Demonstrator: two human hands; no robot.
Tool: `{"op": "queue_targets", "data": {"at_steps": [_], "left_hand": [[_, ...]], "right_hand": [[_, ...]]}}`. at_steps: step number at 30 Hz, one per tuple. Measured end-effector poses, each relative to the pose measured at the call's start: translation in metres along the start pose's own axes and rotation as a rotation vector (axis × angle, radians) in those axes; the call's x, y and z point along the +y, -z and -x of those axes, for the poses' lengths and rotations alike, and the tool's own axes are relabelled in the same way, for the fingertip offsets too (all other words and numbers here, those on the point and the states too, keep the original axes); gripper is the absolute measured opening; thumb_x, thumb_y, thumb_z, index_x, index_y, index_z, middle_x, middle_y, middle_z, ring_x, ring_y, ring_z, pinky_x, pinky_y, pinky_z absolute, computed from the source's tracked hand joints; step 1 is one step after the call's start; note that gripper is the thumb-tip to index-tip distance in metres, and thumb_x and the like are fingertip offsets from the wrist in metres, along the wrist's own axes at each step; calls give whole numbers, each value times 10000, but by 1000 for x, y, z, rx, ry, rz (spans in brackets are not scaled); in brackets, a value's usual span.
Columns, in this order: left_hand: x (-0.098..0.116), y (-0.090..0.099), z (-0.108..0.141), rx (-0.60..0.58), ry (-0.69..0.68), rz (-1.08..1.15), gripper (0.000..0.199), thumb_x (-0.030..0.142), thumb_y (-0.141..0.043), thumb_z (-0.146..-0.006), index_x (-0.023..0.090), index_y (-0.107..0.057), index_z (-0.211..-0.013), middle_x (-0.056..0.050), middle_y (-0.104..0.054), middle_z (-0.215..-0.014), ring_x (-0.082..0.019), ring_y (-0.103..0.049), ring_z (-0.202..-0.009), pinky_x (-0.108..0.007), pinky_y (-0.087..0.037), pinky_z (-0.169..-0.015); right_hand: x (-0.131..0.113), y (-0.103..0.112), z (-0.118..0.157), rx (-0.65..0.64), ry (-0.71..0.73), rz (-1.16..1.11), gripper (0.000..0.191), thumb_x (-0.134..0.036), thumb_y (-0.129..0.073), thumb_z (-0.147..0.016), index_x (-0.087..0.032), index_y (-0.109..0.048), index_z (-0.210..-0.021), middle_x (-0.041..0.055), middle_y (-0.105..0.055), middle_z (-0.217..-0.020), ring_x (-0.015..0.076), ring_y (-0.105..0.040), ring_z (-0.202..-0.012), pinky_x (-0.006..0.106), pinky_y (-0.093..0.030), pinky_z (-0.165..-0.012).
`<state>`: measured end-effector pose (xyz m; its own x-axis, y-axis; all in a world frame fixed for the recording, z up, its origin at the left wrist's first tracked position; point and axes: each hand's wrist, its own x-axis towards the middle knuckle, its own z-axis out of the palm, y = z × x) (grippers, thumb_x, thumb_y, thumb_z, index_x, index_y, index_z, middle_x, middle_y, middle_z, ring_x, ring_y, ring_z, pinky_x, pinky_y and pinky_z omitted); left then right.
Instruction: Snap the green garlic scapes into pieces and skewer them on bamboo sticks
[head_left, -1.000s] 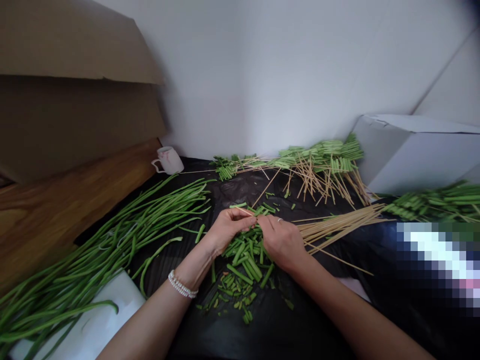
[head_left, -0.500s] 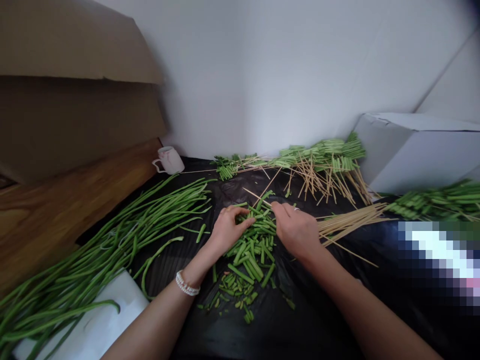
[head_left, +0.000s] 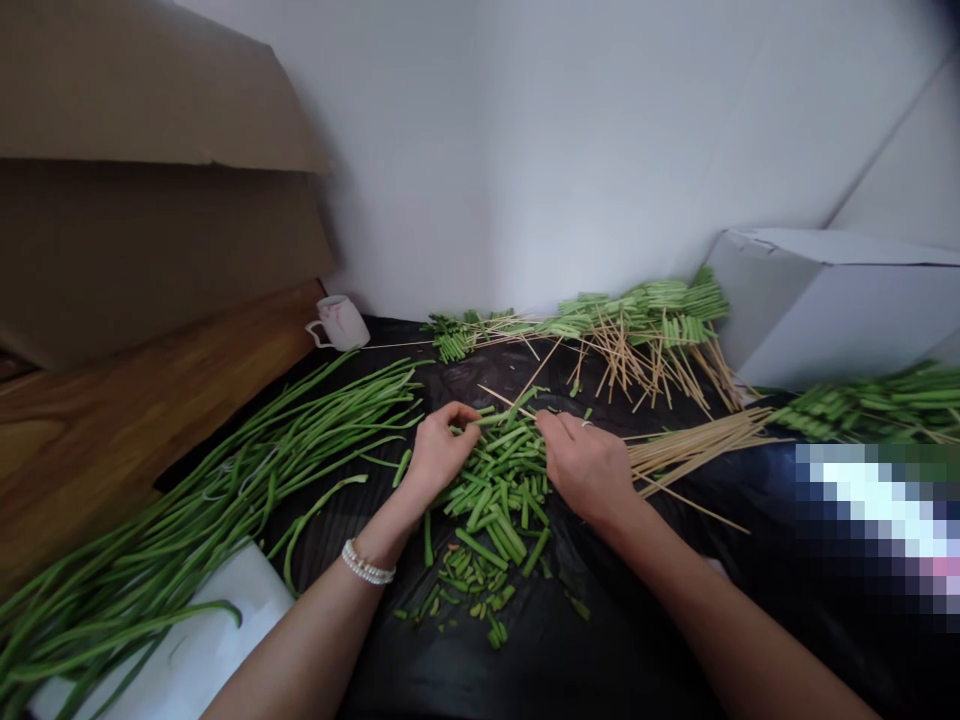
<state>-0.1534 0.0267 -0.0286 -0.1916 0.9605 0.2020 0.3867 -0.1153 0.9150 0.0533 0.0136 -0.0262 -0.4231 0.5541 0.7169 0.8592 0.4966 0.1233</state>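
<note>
My left hand (head_left: 444, 448), with a pearl bracelet at the wrist, is closed in a pinch at the upper left of a pile of cut green bean pieces (head_left: 506, 525). A short bean piece (head_left: 493, 417) pokes out from its fingertips. My right hand (head_left: 589, 465), wearing a ring, grips a thin bamboo skewer (head_left: 499, 395) whose pointed end slants up to the left, over the pile. The skewer's other end is hidden by the hand. Beyond my right wrist lies a bundle of bare skewers (head_left: 697, 445).
Long whole beans (head_left: 300, 440) cover the left side, partly over a white box (head_left: 225, 620). Skewered beans (head_left: 645, 305) line the wall; more (head_left: 885, 400) lie right. A mug (head_left: 341, 322), cardboard box (head_left: 165, 220) and white box (head_left: 832, 310) stand around the black plastic sheet (head_left: 600, 660).
My left hand has drawn back left and slightly up, away from my right hand, its fingers closer together. The right hand and skewer have shifted slightly left.
</note>
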Motion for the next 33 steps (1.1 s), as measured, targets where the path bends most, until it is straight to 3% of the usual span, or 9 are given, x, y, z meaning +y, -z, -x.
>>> {"op": "queue_targets", "data": {"at_steps": [5, 9, 12, 16, 22, 33], "left_hand": [[13, 6, -4, -79, 288, 642, 272, 177, -701, -733, 139, -703, -1002, -39, -700, -759, -94, -592, -628, -195, -453, -615], [18, 8, -3, -211, 446, 961, 208, 84, -672, -747, 116, -699, -951, -42, -685, -744, -81, -615, -631, -178, -496, -608], [18, 7, -2, -256, 482, 1015, 124, 109, -658, -795, 114, -693, -914, -49, -691, -762, -88, -632, -645, -184, -518, -612], [14, 5, -2, -232, 505, 990, 54, 141, -687, -817, 107, -699, -857, -50, -697, -780, -78, -638, -657, -159, -514, -593], [10, 8, -7, -190, 588, 1101, 108, 136, -610, -884, 102, -707, -921, -26, -668, -739, -59, -626, -646, -144, -514, -579], [9, 9, -5, -152, 498, 1129, 175, 35, -614, -848, 122, -694, -977, -36, -707, -846, -81, -672, -720, -155, -551, -625]], "right_hand": [[-2, 1, 0, -10, 18, 8, 229, -135, -471, -908, -151, -669, -1020, 21, -620, -715, 138, -500, -594, 286, -285, -555], [-3, 2, -1, -51, 15, -1, 230, -123, -484, -896, -157, -668, -1029, 18, -627, -725, 133, -503, -592, 283, -281, -547], [-3, 3, -1, -46, 15, -2, 245, -120, -488, -890, -161, -669, -1051, 16, -627, -723, 130, -508, -595, 279, -288, -552], [-2, 3, -1, -17, 38, 0, 240, -121, -492, -892, -164, -681, -1034, 12, -616, -701, 127, -494, -576, 279, -276, -546], [-3, 2, 0, 17, 28, -6, 234, -134, -501, -900, -162, -684, -1044, 8, -612, -702, 131, -498, -582, 281, -282, -555], [-5, 1, 1, 0, 43, -16, 224, -134, -513, -895, -171, -693, -1023, 5, -608, -690, 127, -501, -588, 279, -278, -559]]}}
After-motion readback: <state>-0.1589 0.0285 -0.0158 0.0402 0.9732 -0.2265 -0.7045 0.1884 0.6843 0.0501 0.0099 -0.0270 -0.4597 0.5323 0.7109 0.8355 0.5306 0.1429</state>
